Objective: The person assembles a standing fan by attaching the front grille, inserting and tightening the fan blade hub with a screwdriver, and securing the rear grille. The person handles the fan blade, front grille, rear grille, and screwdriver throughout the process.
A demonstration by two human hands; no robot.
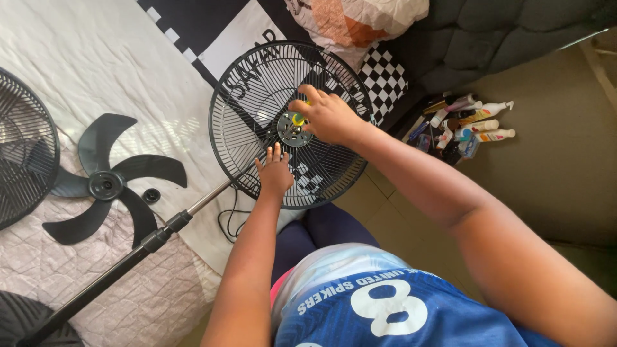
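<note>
Your right hand (pixel 329 117) is closed around a yellow-green screwdriver handle (pixel 299 119), tip at the metal hub (pixel 292 130) of the rear fan guard (pixel 257 83). Your left hand (pixel 276 173), just below, fingers together, presses flat on the guard wire. Far left of both hands: loose blade (pixel 106 185), its small cap (pixel 152 195), front grille (pixel 22 148). So blade and front are off; rear guard remains on the pole (pixel 122 263).
</note>
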